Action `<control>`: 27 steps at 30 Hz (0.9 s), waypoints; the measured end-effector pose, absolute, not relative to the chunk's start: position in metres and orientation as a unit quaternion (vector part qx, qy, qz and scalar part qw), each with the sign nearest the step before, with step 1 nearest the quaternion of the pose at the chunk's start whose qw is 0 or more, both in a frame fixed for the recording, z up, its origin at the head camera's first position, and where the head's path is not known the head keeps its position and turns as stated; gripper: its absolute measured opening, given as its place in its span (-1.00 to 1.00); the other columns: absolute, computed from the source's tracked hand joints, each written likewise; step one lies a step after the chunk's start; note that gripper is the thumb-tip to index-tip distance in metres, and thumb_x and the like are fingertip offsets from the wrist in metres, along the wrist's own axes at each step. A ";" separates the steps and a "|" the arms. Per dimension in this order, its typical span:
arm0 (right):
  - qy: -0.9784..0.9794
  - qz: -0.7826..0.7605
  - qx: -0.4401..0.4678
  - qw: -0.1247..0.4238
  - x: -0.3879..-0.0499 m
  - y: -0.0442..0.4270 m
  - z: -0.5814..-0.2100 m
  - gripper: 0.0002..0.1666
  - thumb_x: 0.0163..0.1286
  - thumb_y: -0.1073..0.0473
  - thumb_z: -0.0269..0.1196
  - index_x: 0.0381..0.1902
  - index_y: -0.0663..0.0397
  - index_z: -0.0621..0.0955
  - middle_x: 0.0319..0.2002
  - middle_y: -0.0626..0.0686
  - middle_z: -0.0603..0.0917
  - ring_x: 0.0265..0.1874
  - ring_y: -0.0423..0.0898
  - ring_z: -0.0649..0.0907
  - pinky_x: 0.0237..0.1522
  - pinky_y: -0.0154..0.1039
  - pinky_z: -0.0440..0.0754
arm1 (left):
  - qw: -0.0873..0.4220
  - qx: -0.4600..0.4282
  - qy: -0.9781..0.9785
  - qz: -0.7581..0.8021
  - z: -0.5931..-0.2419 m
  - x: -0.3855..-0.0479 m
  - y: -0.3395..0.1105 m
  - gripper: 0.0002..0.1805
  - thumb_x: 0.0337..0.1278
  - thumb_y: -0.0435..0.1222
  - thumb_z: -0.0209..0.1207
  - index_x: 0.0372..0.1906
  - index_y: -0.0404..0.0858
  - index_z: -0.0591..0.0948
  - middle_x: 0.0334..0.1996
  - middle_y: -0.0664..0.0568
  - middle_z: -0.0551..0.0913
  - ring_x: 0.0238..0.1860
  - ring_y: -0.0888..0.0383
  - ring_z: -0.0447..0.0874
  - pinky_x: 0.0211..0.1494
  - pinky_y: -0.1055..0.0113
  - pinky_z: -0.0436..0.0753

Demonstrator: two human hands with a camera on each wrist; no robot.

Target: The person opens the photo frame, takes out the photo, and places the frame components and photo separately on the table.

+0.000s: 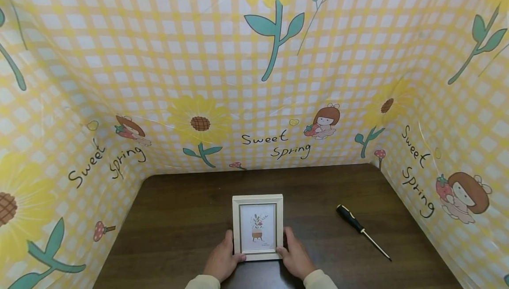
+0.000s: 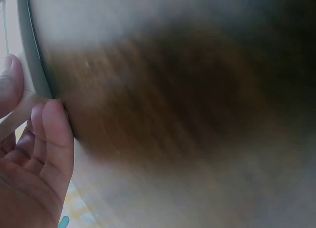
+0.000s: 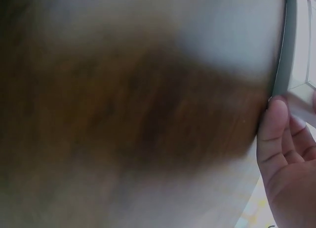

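Note:
Near the front middle of the table, a cream picture frame [image 1: 237, 222] faces up, with a print of a potted plant inside. Its lower left side is held by my left hand [image 1: 222, 259], the thumb on the front border and the fingers at the side and behind. On the opposite side my right hand [image 1: 296, 257] grips the lower right edge likewise. The left wrist view shows the left fingers [image 2: 58, 134] against the frame's edge. In the right wrist view the right fingers [image 3: 272, 134] touch the other edge; the thumb is mostly cut off there.
A screwdriver [image 1: 362, 230] with a black handle lies on the right of the dark brown wooden table [image 1: 179, 209]. Yellow checked cloth [image 1: 159, 59] with flower prints walls the table at the back and both sides.

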State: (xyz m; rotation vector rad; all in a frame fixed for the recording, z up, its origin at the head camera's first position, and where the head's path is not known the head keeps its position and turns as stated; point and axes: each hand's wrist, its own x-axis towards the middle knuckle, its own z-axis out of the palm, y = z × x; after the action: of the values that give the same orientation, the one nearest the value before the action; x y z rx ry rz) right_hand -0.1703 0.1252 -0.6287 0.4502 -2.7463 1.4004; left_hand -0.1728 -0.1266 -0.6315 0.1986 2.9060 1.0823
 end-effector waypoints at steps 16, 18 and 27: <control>-0.887 0.437 0.148 0.037 -0.171 0.124 -0.635 -0.51 0.34 0.35 0.33 0.14 0.08 0.39 -0.12 0.03 0.68 -0.12 -0.04 0.65 -0.05 0.02 0.58 | 0.022 0.058 0.935 0.349 -0.630 -0.175 -0.126 -0.37 -0.08 -0.21 0.54 -0.04 -0.29 0.36 -0.33 -0.03 0.64 -0.37 0.08 0.56 -0.29 0.02 0.53; -0.887 0.435 0.151 0.039 -0.171 0.124 -0.635 -0.51 0.34 0.35 0.33 0.14 0.08 0.39 -0.13 0.03 0.68 -0.13 -0.04 0.65 -0.06 0.02 0.58 | 0.021 0.059 0.935 0.349 -0.629 -0.174 -0.126 -0.36 -0.08 -0.21 0.54 -0.02 -0.30 0.36 -0.32 -0.04 0.64 -0.36 0.07 0.57 -0.28 0.00 0.54; -0.887 0.428 0.163 0.052 -0.170 0.124 -0.635 -0.52 0.33 0.35 0.33 0.12 0.08 0.38 -0.17 0.01 0.66 -0.18 -0.06 0.64 -0.10 0.00 0.58 | 0.010 0.059 0.936 0.347 -0.627 -0.173 -0.126 -0.33 -0.11 -0.23 0.55 0.04 -0.33 0.39 -0.27 -0.10 0.68 -0.30 -0.03 0.64 -0.23 -0.06 0.57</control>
State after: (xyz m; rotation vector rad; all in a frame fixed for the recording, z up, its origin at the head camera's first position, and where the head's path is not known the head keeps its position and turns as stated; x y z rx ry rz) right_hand -0.1702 0.1238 -0.6348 0.4959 -2.6993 1.3024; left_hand -0.1729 -0.1259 -0.6274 0.1840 2.9224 1.0840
